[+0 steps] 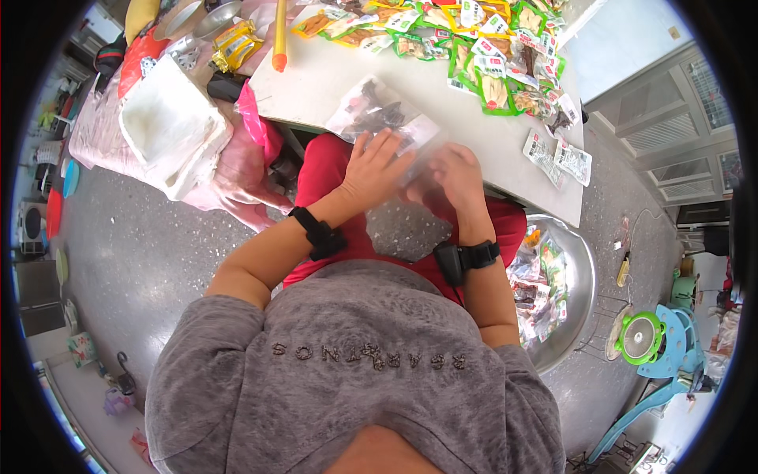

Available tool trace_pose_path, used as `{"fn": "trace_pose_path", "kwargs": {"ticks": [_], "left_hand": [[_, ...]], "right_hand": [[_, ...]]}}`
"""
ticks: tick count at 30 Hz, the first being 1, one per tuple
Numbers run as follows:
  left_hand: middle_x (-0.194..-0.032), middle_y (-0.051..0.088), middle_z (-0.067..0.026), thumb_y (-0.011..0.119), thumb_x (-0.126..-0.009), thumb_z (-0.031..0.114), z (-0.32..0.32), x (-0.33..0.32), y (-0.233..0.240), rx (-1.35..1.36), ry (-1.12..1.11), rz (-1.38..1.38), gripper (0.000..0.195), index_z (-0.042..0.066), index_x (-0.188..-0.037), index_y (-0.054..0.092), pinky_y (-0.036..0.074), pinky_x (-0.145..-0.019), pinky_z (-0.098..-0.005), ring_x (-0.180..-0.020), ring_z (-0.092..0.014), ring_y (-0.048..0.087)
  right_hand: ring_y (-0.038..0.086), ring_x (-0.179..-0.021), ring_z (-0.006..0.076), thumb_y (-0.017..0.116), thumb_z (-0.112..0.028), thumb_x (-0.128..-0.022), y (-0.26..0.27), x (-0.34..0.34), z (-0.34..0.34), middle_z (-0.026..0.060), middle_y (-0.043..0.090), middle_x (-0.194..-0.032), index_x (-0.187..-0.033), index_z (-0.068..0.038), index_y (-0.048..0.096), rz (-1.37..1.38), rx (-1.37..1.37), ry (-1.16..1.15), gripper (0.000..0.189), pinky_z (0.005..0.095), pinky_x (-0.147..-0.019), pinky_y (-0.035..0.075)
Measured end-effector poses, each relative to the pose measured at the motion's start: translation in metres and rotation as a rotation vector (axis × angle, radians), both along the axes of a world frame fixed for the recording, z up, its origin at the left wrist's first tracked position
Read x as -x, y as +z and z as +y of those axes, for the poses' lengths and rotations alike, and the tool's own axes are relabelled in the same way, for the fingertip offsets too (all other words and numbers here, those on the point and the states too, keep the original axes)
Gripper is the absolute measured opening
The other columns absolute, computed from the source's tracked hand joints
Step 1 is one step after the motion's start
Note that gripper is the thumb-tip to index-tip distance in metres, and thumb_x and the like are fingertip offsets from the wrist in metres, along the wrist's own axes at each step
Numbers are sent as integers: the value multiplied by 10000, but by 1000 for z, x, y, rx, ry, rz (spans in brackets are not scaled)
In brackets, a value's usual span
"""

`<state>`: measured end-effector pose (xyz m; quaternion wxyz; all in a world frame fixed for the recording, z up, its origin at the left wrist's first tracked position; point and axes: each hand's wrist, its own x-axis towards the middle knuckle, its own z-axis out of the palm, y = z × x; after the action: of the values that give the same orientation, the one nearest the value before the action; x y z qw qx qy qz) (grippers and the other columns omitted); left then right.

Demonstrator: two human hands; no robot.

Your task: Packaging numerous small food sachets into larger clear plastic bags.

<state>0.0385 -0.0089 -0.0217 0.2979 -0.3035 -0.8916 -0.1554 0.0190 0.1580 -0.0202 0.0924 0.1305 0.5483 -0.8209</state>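
A clear plastic bag point(423, 127) with dark pieces of food inside lies at the near edge of the white table point(474, 139). My left hand point(379, 172) rests on top of the bag, palm down and fingers stretched out over it. At the bag's near right end is my right hand point(456, 178), its fingers curled in at the plastic. Motion blurs this end of the bag and the fingertips there. Both wrists wear black straps with small devices.
Many small food packets point(491, 77) cover the table's far right, with two silver packets point(556, 159) near its edge. A metal basin point(583, 284) of packets stands at my right. Left are a white foam box point(172, 118) and a yellow tube point(280, 35). A green fan point(639, 338) is farther right.
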Motion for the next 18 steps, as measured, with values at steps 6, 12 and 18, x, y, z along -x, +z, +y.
{"fn": "trace_pose_path", "kwargs": {"ticks": [6, 12, 18], "left_hand": [[-1029, 420, -94, 564, -533, 91, -3, 13, 7, -57, -73, -36, 369, 99, -899, 513, 270, -829, -440, -1000, -289, 358], [-811, 524, -101, 452, -707, 42, -18, 36, 56, -462, -247, -71, 160, 19, -856, 507, 391, -705, -300, -774, -235, 495], [-881, 518, -47, 400, -798, 91, -21, 26, 119, -688, -324, -818, 186, 12, -932, 503, 362, -735, -227, -832, -107, 463]], "right_hand": [[502, -599, 117, 464, -83, -731, 5, -2, 8, 65, 516, -743, -886, -9, 434, 46, -60, -37, 175, 190, -476, 376], [494, -737, 121, 533, -119, -708, 31, -3, 23, 71, 488, -865, -938, 0, 424, 396, -394, -67, 281, 206, -588, 398], [400, -991, 211, 621, -165, -626, 94, -12, 34, 139, 402, -1084, -1067, 13, 363, 819, -925, -51, 542, 305, -798, 339]]}}
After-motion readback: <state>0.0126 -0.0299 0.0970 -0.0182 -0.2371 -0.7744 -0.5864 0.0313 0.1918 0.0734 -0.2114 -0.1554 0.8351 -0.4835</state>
